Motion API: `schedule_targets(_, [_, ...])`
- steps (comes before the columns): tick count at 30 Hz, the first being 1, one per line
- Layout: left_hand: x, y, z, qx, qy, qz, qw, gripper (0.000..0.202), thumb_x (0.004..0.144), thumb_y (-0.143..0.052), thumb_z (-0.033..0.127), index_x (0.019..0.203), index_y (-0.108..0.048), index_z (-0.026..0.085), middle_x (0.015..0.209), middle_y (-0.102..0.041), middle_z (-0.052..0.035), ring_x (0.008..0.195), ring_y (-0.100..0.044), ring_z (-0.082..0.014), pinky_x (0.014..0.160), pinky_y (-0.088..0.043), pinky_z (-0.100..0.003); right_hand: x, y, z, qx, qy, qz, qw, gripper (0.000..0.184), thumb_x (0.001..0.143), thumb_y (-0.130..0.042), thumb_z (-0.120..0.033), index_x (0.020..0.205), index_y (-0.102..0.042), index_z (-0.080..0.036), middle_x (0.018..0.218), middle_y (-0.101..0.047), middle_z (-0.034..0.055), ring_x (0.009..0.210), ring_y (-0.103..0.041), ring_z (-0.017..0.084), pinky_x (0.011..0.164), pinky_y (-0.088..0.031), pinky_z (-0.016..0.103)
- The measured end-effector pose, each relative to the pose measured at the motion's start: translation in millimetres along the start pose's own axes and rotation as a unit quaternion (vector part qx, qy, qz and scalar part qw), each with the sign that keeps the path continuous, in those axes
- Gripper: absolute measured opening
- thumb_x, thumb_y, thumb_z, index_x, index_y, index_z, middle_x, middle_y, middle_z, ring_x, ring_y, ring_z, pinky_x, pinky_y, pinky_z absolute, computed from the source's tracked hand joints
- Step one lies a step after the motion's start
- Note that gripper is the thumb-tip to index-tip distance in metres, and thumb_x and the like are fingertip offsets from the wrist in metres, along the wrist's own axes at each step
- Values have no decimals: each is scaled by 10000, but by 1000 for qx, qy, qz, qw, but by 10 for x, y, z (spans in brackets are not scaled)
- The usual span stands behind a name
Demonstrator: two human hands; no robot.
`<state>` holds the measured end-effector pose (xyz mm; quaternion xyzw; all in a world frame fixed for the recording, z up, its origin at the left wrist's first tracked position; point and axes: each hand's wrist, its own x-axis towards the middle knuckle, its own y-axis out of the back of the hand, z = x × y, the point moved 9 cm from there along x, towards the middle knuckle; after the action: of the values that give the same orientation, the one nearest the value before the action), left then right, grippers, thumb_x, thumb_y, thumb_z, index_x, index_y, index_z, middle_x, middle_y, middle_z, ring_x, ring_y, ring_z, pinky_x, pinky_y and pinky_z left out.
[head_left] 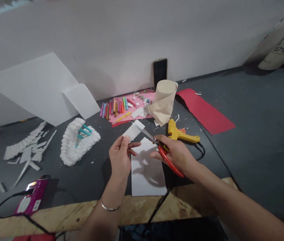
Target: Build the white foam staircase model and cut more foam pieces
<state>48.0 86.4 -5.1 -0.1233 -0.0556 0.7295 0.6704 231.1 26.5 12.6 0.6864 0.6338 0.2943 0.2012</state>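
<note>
My left hand (120, 156) pinches a small white paper strip (133, 130) and holds it up above the dark mat. My right hand (175, 153) grips red-handled scissors (161, 149), whose blades reach up to the strip's right edge. Below both hands a larger white sheet (147, 174) lies flat on the mat. A yellow glue gun (180, 134) rests just beyond my right hand, its black cord running off to the right.
A beige paper roll (164, 100), coloured markers (114, 108) on pink paper, a phone (160, 72) leaning on the wall, a red sheet (205, 112), a white ruffled heart (78, 142), paper scraps (27, 147), white boards (38, 87) and a purple device (31, 197) surround the spot.
</note>
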Motion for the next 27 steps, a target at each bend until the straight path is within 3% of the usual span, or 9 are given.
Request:
schedule_targets(12, [56, -13, -38, -12, 14, -10, 1000, 368, 665, -788, 414, 822, -580, 154, 753, -669, -17, 635, -734, -200, 365, -422, -153, 15, 9, 63, 53, -11, 0, 999, 629, 794, -530, -738, 1021, -683, -171, 623, -610, 11, 526, -465, 132, 525, -404, 233])
schedule_targets(15, [137, 17, -24, -5, 17, -36, 999, 377, 693, -771, 388, 959, -601, 180, 779, -696, -15, 656, -730, -185, 421, -474, -171, 17, 31, 85, 64, -13, 17, 998, 575, 794, -574, -698, 1014, -665, -174, 596, -577, -10, 523, -448, 126, 517, -396, 226])
schedule_targets(18, [245, 168, 53, 37, 1, -41, 999, 448, 722, -747, 366, 1112, -600, 202, 818, -720, -28, 678, -723, -179, 481, -514, -196, 17, 46, 132, 73, -31, 25, 997, 541, 794, -601, -665, 1028, -652, -180, 571, -518, -33, 512, -427, 125, 495, -376, 223])
schedule_targets(23, [455, 522, 175, 188, -58, -20, 980, 313, 751, -698, 338, 1009, -642, 170, 769, -704, -32, 646, -689, -156, 517, -513, -210, 3, 41, 148, 68, -26, 30, 997, 540, 803, -589, -660, 1031, -651, -173, 579, -507, -27, 506, -425, 128, 497, -379, 236])
schedule_targets(27, [598, 657, 107, 284, -61, -27, 957, 263, 762, -661, 315, 976, -676, 163, 735, -692, -31, 572, -655, -145, 541, -509, -234, -13, 33, 139, 61, -15, 34, 997, 505, 816, -595, -625, 1042, -645, -176, 574, -499, -33, 491, -402, 117, 475, -352, 229])
